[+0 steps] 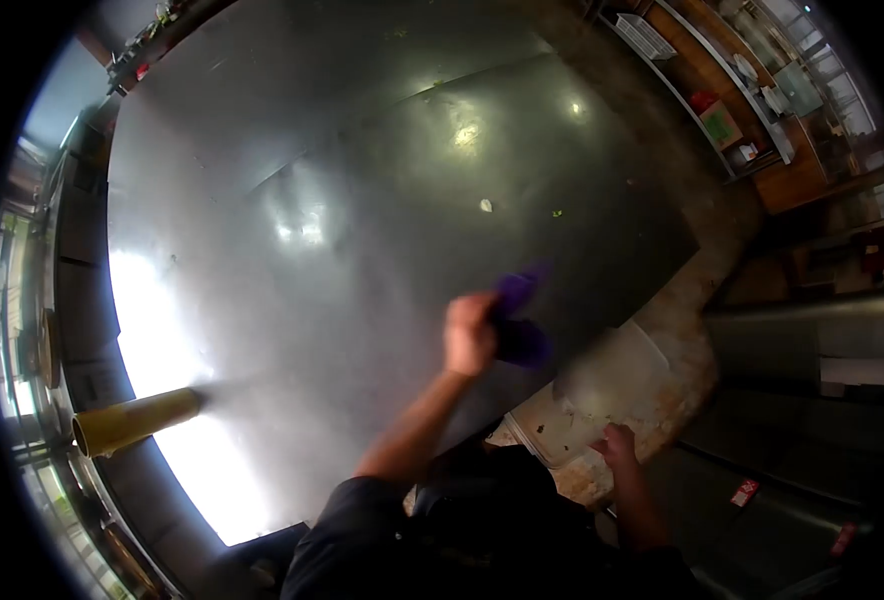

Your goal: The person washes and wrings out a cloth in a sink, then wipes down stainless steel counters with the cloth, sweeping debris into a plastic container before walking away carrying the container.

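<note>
Over the right part of the metal table (342,240), my left hand (470,335) is closed around a purple cloth (524,342), which is blurred by motion. Lower right, my right hand (615,443) is beside a pale translucent tray or lid (602,395). Its fingers look pinched near the tray's edge; what they hold, if anything, is too small to make out. A white scrap (486,205) and a small green bit (557,213) lie on the metal beyond the cloth.
A yellow tube (137,420) lies at the table's left edge. Shelves with a white basket (646,36) and a green box (721,125) stand at the upper right. Dark cabinets with red-and-white labels (744,492) are at the lower right.
</note>
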Demonstrator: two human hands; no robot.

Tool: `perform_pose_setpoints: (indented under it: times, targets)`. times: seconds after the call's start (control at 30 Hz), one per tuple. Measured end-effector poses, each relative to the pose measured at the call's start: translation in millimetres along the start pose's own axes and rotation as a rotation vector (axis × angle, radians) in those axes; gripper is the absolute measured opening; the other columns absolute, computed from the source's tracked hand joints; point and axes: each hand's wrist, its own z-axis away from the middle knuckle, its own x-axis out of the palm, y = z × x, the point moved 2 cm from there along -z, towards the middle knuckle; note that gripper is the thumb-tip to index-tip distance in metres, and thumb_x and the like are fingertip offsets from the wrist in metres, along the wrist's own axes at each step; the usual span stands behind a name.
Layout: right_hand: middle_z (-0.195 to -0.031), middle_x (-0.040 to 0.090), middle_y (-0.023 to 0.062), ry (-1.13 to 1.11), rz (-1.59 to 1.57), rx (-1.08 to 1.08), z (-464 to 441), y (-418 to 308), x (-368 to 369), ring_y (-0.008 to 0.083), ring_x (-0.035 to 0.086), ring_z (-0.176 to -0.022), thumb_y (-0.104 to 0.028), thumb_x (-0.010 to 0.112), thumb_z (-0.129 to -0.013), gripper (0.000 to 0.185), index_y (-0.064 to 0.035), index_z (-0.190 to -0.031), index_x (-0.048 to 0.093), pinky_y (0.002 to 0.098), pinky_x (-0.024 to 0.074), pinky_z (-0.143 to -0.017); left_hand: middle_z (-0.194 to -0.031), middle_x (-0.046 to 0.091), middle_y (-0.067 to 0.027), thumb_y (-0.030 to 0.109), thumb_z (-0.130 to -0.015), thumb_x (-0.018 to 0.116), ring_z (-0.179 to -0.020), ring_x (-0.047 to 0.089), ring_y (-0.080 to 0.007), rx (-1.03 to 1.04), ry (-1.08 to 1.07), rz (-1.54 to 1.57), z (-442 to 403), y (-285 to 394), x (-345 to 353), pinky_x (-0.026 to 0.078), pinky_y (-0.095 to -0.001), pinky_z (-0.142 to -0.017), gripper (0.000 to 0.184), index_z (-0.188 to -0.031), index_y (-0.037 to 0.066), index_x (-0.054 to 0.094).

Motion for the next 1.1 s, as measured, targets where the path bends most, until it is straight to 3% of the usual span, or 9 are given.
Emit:
perform_pose_setpoints:
  times: [0.1,0.27,0.4,0.5,0.63,0.73,0.83,1.0,1.1]
  targets:
    - [-0.111,0.059,0.0196,-0.008,0.069,-0.001,-5.1,-14.4,-20.2,0.0333,0.065,-0.092,-0.014,0.058,-0.087,0.036,0.0081,-0.115,0.055,0.0448,0.0603,-0.067,-0.111,0.066,-0.0154,-0.007,-0.078,0.049,-0.106,0.061,-0.0297,-0.095,0.505,-0.362,3.6,-73.0,-185.3,0.047,-0.0400,-0.097,0.045,-0.119,0.000,0.064]
    - [-0.102,0.062,0.0180,0.093,0.066,0.035,-10.0,-45.8,-23.2,0.0340,0.067,-0.088,-0.015,0.064,-0.082,0.031,0.0062,-0.105,0.059,0.0455,0.0591,-0.070,-0.132,0.058,-0.0228,0.017,-0.089,0.056,-0.125,0.054,-0.0365,-0.939,1.027,-1.058,26.1,-204.8,-341.9,0.033,-0.0411,-0.113,0.042,-0.127,0.000,0.061]
    - [-0.087,0.063,0.0192,0.019,0.809,-0.324,-57.3,-69.8,-64.1,0.0360,0.066,-0.080,-0.013,0.072,-0.074,0.026,0.0011,-0.092,0.060,0.0463,0.0541,-0.067,-0.140,0.052,-0.0230,0.014,-0.085,0.052,-0.132,0.047,-0.0387,-0.087,0.493,-0.965,-157.9,-224.7,-235.5,0.030,-0.0418,-0.115,0.051,-0.135,0.000,0.054]
    - [-0.081,0.062,0.0204,-0.015,0.844,-0.336,-81.2,-102.5,-65.7,0.0364,0.065,-0.074,-0.012,0.078,-0.068,0.030,-0.0016,-0.088,0.059,0.0458,0.0514,-0.065,-0.140,0.053,-0.0179,0.012,-0.084,0.055,-0.131,0.047,-0.0343,0.046,0.080,-0.755,-266.2,-165.5,-50.3,0.035,-0.0446,-0.111,0.052,-0.135,0.005,0.054]
    - [-0.083,0.063,0.0185,0.062,1.396,-0.496,-93.7,-150.5,-56.6,0.0321,0.065,-0.070,-0.015,0.083,-0.065,0.036,-0.0011,-0.089,0.059,0.0422,0.0529,-0.064,-0.128,0.057,-0.0126,0.014,-0.081,0.056,-0.120,0.053,-0.0296,0.248,-0.324,-0.496,-220.7,-43.7,172.8,0.042,-0.0439,-0.100,0.047,-0.128,0.009,0.057]
    - [-0.088,0.062,0.0156,0.200,0.305,-0.079,-126.2,-139.1,-80.1,0.0282,0.064,-0.070,-0.015,0.078,-0.071,0.032,-0.0005,-0.092,0.059,0.0400,0.0535,-0.063,-0.116,0.059,-0.0123,0.014,-0.081,0.058,-0.107,0.057,-0.0281,0.263,-0.623,-0.207,-155.5,38.6,279.2,0.046,-0.0438,-0.092,0.041,-0.121,0.007,0.059]
    - [-0.083,0.060,0.0156,0.107,0.643,-0.247,-132.8,-153.5,-87.6,0.0281,0.061,-0.069,-0.016,0.080,-0.069,0.033,-0.0002,-0.088,0.058,0.0411,0.0525,-0.061,-0.112,0.059,-0.0153,0.009,-0.078,0.062,-0.099,0.057,-0.0314,0.143,-0.723,0.075,-117.5,55.3,322.3,0.049,-0.0413,-0.086,0.034,-0.112,0.005,0.062]
    - [-0.076,0.058,0.0160,0.014,0.769,-0.440,-159.1,-103.7,-137.4,0.0285,0.059,-0.066,-0.015,0.082,-0.066,0.035,0.0005,-0.083,0.056,0.0427,0.0520,-0.062,-0.119,0.059,-0.0171,0.005,-0.077,0.055,-0.108,0.056,-0.0321,-0.086,0.077,-0.207,-193.1,-82.5,56.4,0.047,-0.0403,-0.093,0.043,-0.120,0.004,0.059]
    - [-0.077,0.058,0.0125,0.096,0.618,-0.166,-144.3,-109.3,-149.7,0.0259,0.060,-0.068,-0.014,0.077,-0.073,0.029,0.0001,-0.090,0.058,0.0405,0.0519,-0.062,-0.123,0.058,-0.0181,0.002,-0.076,0.050,-0.114,0.055,-0.0325,-0.223,0.460,-0.660,-261.5,-198.3,-142.9,0.046,-0.0397,-0.098,0.049,-0.124,0.003,0.058]
